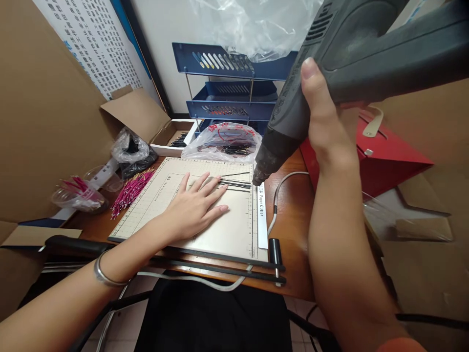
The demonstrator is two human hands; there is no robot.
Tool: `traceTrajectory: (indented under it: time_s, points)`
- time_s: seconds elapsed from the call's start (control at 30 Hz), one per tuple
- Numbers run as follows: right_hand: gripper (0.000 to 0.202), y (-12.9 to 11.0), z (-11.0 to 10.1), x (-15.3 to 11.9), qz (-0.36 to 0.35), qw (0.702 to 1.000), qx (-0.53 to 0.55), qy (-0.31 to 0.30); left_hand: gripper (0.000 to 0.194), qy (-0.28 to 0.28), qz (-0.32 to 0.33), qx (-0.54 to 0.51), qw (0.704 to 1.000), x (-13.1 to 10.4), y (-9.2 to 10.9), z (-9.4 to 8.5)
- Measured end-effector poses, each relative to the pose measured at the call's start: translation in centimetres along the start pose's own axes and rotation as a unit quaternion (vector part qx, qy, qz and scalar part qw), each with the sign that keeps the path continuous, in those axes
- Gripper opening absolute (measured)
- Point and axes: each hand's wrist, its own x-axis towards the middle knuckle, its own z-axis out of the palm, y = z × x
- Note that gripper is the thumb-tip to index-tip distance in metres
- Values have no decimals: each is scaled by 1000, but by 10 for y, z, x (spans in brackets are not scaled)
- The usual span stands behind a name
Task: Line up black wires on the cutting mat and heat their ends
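Observation:
My left hand [194, 208] lies flat with its fingers spread on the cream board of a paper cutter [216, 234]. Under and beside its fingertips are several thin black wires [238, 184], lying roughly level toward the board's right edge. My right hand [324, 112] is wrapped round a dark grey heat gun [293, 102], its thumb on the near side and its other fingers mostly hidden. The gun's nozzle points down and left, close to the right ends of the wires.
Pink wires [132, 191] and a plastic cup [82, 195] are at the left. Behind the board are a plastic bag [223, 142], an open carton [137, 112] and blue trays [234, 110]. A red bag [384, 151] and a white cable [277, 195] are at the right.

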Motion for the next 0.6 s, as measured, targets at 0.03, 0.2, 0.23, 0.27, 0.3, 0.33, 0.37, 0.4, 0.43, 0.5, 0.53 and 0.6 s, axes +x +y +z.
traceTrajectory:
  time_s: [0.03, 0.2, 0.23, 0.27, 0.3, 0.33, 0.37, 0.4, 0.43, 0.5, 0.53, 0.6]
  points:
    - [48, -1, 1, -1, 8, 1000, -4, 5, 73, -5, -6, 1, 1000, 2, 0, -1]
    - [61, -10, 6, -6, 22, 999, -16, 19, 52, 101, 10, -13, 995, 14, -4, -1]
    - [62, -10, 7, -7, 24, 999, -14, 21, 47, 136, 20, -21, 990, 16, -6, -2]
    - [63, -11, 7, -7, 28, 999, -12, 24, 43, 168, 27, -28, 985, 18, -8, -2]
    - [63, -11, 6, -7, 30, 999, -12, 26, 39, 194, 29, -34, 980, 20, -10, -4]
    - [62, -10, 6, -6, 28, 999, -14, 28, 36, 213, 27, -36, 976, 21, -10, -6]
    - [62, -9, 5, -5, 22, 999, -16, 31, 34, 226, 21, -36, 973, 22, -10, -9]
    - [61, -8, 5, -3, 17, 999, -16, 31, 34, 230, 14, -36, 972, 23, -9, -12]
    - [60, -8, 4, -2, 15, 999, -12, 28, 35, 226, 5, -36, 973, 24, -6, -15]
    - [60, -7, 3, 0, 20, 1000, 3, 22, 43, 201, -12, -39, 979, 26, 0, -19]
    - [60, -7, 3, 0, 24, 999, 11, 21, 53, 178, -17, -39, 983, 27, 3, -20]
    - [57, -7, 3, -1, 23, 999, 17, 23, 76, 111, -23, -35, 993, 30, 7, -19]
